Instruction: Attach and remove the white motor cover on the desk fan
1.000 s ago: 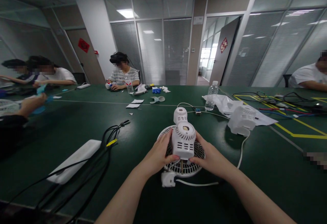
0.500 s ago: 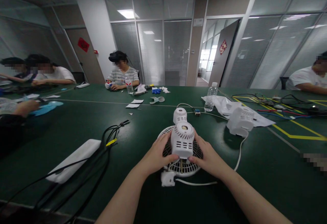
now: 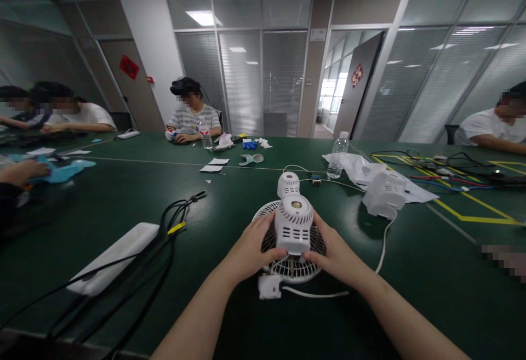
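Observation:
My left hand (image 3: 255,246) and my right hand (image 3: 335,247) grip a white fan motor housing (image 3: 293,223) from its two sides, thumbs at its lower front. Slots run across the housing's front, and a round hole shows near its top. Under it lies a round white fan grille (image 3: 302,276), partly hidden by my hands. Just behind stands a similar smaller-looking white housing (image 3: 288,183). A small white square part (image 3: 269,287) sits at the grille's near edge, with a white cable (image 3: 316,295) beside it.
To the right, another white housing (image 3: 384,193) rests by a white plastic bag (image 3: 357,167) and a water bottle (image 3: 339,154). At left lie a white power strip (image 3: 115,258) and black cables (image 3: 164,264). Several people sit around the green table (image 3: 230,206).
The view has shifted slightly. My hands keep the same grip on the fan motor housing. At far left, another person's hand and the blue item near it have moved a little.

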A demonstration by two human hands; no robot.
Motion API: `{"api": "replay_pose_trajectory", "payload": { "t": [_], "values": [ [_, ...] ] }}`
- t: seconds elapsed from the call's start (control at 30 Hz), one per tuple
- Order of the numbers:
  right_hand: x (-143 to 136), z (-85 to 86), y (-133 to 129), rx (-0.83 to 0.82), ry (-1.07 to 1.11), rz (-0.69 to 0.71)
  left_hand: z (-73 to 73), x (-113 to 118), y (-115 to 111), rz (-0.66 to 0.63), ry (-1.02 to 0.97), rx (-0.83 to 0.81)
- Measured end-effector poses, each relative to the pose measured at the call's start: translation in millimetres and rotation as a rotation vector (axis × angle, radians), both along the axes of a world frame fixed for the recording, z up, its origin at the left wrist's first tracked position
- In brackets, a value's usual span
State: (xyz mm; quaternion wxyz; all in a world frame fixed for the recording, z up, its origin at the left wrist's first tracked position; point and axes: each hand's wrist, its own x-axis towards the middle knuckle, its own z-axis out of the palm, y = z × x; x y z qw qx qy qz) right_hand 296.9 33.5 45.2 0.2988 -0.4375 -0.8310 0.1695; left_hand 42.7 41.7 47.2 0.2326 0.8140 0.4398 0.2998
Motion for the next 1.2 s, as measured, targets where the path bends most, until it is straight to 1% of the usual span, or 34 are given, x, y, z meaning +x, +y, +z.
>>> {"api": "replay_pose_trajectory", "payload": {
  "t": [0.17,0.27,0.57,0.7,0.83,0.9,0.97,1.07,1.2],
  "values": [
    [-1.3,1.3,0.0,0.001,0.006,-0.027,-1.5,0.9,1.8,0.013,0.014,0.005],
    [-1.6,1.7,0.1,-0.022,0.010,-0.002,-1.6,0.3,3.0,0.013,0.021,0.008],
    [-0.8,10.8,-0.6,-0.080,0.019,0.018,5.9,-2.3,2.3,-0.008,0.026,-0.013],
    [0.4,6.0,1.0,-0.080,0.000,0.021,2.3,-3.6,2.7,-0.002,0.004,-0.016],
    [0.2,-3.0,1.5,-0.068,-0.020,-0.039,-4.2,-8.5,3.3,-0.027,-0.013,0.006],
    [0.3,-6.1,1.5,-0.053,-0.012,-0.065,-6.5,-12.0,4.2,-0.027,-0.064,0.009],
    [0.6,-8.0,1.6,-0.042,-0.007,-0.074,-7.8,-15.4,6.1,0.022,-0.172,0.030],
    [0.4,-10.0,1.3,-0.055,-0.011,-0.080,-9.7,-18.9,11.1,0.158,-0.321,0.102],
    [-3.5,-12.4,-0.8,-0.071,-0.030,-0.097,-16.4,-19.4,19.0,0.353,-0.354,0.140]
  ]
}}
